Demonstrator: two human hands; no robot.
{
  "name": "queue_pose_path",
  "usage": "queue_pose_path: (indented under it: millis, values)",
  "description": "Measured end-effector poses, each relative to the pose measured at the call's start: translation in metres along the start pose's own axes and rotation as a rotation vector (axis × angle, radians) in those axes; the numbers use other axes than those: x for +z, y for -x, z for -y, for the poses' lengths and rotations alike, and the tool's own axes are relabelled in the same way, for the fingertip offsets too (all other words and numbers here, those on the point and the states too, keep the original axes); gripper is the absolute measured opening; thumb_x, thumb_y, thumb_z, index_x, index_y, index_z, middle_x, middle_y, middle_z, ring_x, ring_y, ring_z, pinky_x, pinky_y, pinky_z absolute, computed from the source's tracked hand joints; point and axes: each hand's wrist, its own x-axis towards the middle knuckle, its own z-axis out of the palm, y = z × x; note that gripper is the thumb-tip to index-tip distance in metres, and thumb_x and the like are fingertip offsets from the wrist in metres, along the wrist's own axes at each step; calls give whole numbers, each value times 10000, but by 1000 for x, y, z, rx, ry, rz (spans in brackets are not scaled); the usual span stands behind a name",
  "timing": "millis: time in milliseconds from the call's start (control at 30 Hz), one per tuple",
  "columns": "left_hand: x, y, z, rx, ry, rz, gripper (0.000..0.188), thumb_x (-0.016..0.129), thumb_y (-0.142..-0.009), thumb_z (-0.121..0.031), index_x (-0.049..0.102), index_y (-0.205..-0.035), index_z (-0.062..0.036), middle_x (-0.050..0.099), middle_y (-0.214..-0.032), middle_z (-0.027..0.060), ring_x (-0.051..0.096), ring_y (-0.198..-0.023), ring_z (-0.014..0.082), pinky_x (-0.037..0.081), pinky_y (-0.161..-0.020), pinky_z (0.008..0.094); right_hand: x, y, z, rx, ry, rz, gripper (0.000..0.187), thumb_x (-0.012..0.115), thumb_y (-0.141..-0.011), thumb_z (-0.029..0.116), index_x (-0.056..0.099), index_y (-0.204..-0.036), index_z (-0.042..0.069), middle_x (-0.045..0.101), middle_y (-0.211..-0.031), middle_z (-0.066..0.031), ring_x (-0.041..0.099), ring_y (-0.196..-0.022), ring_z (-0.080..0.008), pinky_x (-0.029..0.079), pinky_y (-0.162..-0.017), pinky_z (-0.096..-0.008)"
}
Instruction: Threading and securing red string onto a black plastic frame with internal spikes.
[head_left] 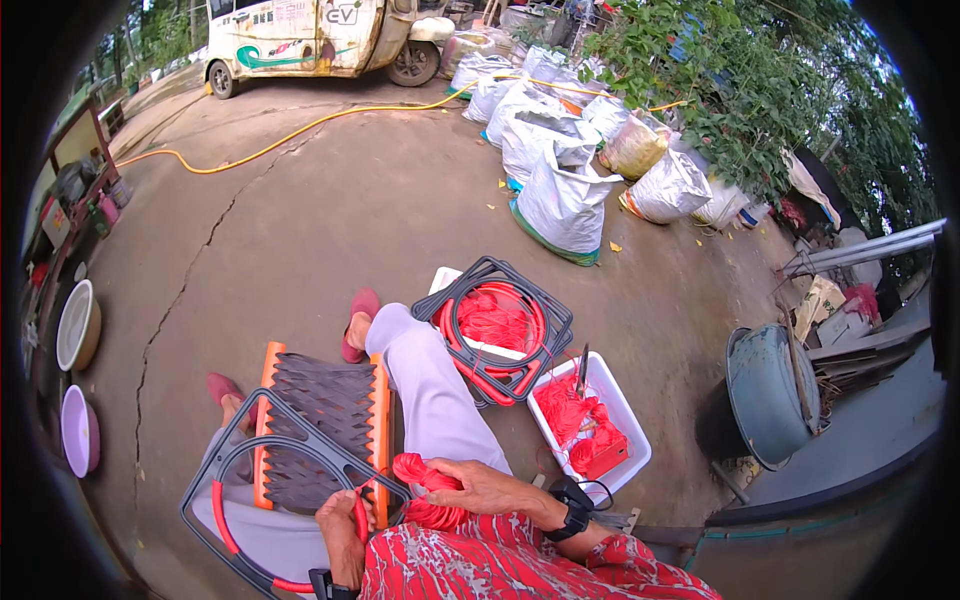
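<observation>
On my lap lies a dark grey plastic frame (225, 452) with a round inner ring, partly covered in red. My left hand (343, 522) is closed on the red-covered part of that ring, with red cord at its fingertips. My right hand (480, 487) grips a bundle of red cord (412, 466) just beside it. Under the frame's far edge rests a panel of dark, jagged strips (322, 390) with orange side bars (381, 415). What lies beneath my left palm is hidden.
Ahead, stacked similar frames (555, 318) hold red cord. To their right is a white tray (632, 425) with more red cord and a dark pointed tool. White sacks (565, 205), a yellow hose (300, 130), a vehicle (300, 40), basins (80, 430) and a blue-grey tub (770, 390) stand around.
</observation>
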Motion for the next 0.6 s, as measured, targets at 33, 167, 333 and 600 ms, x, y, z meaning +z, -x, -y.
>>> queue_pose_path:
  millis: [33, 167, 333, 600]
  values:
    - [-1, 0, 1, -4, -6, -1, 141, 530, -925, -115, 558, -861, 7, 604, -628, 111, 534, -431, 188, 425, -379, 285, -2, 4, 6, 3, -6, -2, 469, 595, -896, 330, 488, -1219, 7, 613, -985, -197, 602, -897, -293, 453, -802, -370]
    - [0, 0, 2, 9, -6, 6, 157, 525, -927, -119, 566, -850, 11, 601, -625, 106, 533, -437, 183, 422, -386, 282, -3, 5, 15, -37, 245, -97, 450, 577, -904, 327, 483, -1235, 37, 610, -950, -214, 598, -882, -376, 462, -775, -414]
    - [3, -5, 3, 19, -11, 64, 166, 524, -925, -116, 570, -830, 13, 598, -621, 105, 534, -441, 182, 430, -394, 281, 18, -22, 7, 44, 401, 128, 570, 585, -897, 381, 408, -1337, 65, 609, -997, -183, 595, -926, -360, 467, -809, -417]
    - [-8, -5, 9, 30, 19, 29, 169, 537, -916, -119, 561, -812, 12, 597, -618, 118, 535, -431, 204, 437, -389, 303, -149, -39, -6, -124, 441, -727, 822, 556, -903, 498, 270, -1430, -65, 381, -1413, -281, 363, -1331, -354, 277, -1104, -407]
